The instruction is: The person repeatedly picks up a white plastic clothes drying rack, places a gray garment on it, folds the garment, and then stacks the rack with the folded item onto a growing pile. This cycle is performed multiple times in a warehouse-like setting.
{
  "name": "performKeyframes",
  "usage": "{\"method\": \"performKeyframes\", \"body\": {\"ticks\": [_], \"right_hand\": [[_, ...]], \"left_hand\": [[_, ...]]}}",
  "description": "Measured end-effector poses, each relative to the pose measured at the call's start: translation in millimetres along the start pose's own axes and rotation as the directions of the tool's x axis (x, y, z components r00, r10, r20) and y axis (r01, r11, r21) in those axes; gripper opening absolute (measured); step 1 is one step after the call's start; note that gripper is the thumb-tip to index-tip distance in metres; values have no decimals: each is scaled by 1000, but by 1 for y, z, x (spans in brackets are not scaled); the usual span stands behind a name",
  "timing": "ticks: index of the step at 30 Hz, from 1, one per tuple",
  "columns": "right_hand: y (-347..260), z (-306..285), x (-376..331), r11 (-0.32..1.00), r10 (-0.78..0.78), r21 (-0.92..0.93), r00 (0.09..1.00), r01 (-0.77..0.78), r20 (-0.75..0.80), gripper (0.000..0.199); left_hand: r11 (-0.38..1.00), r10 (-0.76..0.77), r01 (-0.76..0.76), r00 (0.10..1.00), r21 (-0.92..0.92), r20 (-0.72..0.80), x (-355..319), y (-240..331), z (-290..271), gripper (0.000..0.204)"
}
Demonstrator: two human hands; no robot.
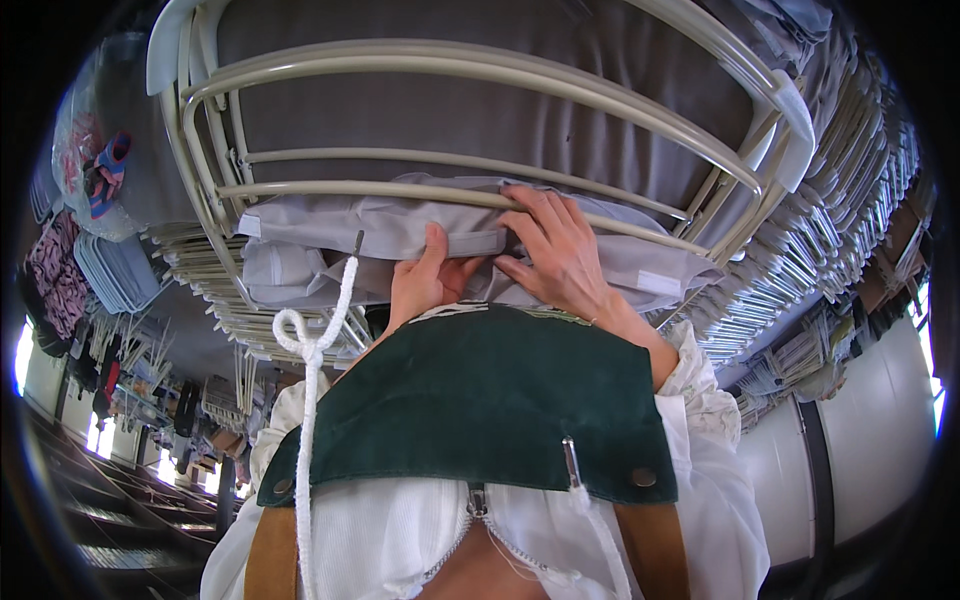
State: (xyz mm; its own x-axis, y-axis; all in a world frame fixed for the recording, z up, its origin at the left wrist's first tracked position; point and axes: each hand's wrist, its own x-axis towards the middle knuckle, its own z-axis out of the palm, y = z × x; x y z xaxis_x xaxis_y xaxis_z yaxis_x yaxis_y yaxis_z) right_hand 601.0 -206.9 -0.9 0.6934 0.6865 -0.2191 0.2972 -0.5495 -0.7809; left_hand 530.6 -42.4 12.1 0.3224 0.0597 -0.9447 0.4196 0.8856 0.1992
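Apron came first in the view: my dark green canvas apron bib [480, 400] with two tan straps and two metal snaps, over a white zipped top. One white braided cord [310, 400], looped and knotted, ran up from the bib to a small metal hook. Past the bib my two hands worked on one folded pale grey cloth bundle [400, 235] with a flat fabric strap across it. My left hand [425, 280] had its thumb raised against the strap, the other fingers curled under and hidden, so I could not tell how firmly it gripped. My right hand [560, 250] lay spread, fingers flat and pressing on the cloth. The bundle sat tucked under the curved bars of one cream metal rack [450, 100]. Beyond stood many stacked grey cloths [850, 200].
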Motion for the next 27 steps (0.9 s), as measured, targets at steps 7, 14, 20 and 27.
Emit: {"method": "performKeyframes", "body": {"ticks": [7,14,20,27], "right_hand": [[-10,21,-1,970,-67,-245,973,11,-220,42],[11,-8,35,912,284,350,946,-216,-157,19],[9,-11,24,950,152,290,981,-113,-117,15],[17,-17,53,792,561,248,825,-557,63,20]], "left_hand": [[985,66,-8,941,-173,331,0,-5,-11,50],[991,123,-99,922,-85,368,38,-3,-13,63],[984,-36,95,937,-153,348,56,-5,-9,39],[998,-39,43,997,-55,68,61,-4,8,24]]}}
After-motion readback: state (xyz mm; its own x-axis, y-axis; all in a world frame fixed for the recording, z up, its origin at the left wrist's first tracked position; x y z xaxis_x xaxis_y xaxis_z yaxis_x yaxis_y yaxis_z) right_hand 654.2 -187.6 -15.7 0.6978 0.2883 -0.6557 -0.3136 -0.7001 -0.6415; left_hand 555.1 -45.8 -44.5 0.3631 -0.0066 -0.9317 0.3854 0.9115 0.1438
